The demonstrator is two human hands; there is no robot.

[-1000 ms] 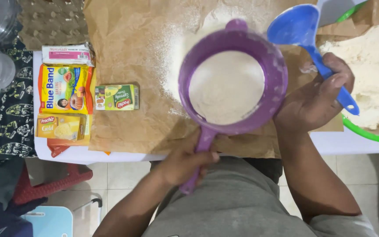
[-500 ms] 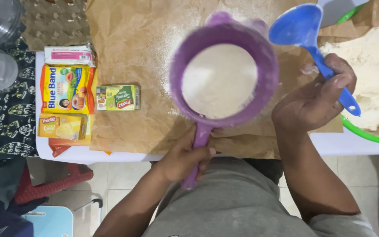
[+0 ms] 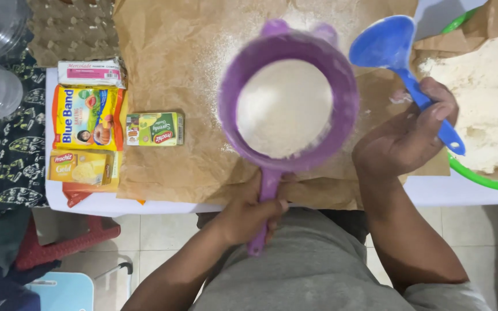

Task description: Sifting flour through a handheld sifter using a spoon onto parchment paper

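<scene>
Head view: loaded sieve held over the brown paper

We see the left hand (image 3: 248, 214) closed around the handle of the purple plastic sieve (image 3: 288, 101), round, rimmed and heaped with fine white flour, above the creased brown paper (image 3: 174, 63). The right hand (image 3: 402, 135), right of the sieve, grips a smooth blue plastic scoop (image 3: 390, 49). We judge a tilt could dump flour past the dusted patch toward the small green box (image 3: 155, 129), left of the sieve

My left hand (image 3: 249, 216): grips purple sieve (image 3: 286, 106) by its handle, flour inside, above brown paper (image 3: 174, 52). My right hand (image 3: 402, 138): holds blue scoop (image 3: 396, 55). Green-rimmed bowl (image 3: 485, 181) of flour, far right. Food packets (image 3: 90, 118), left.
</scene>
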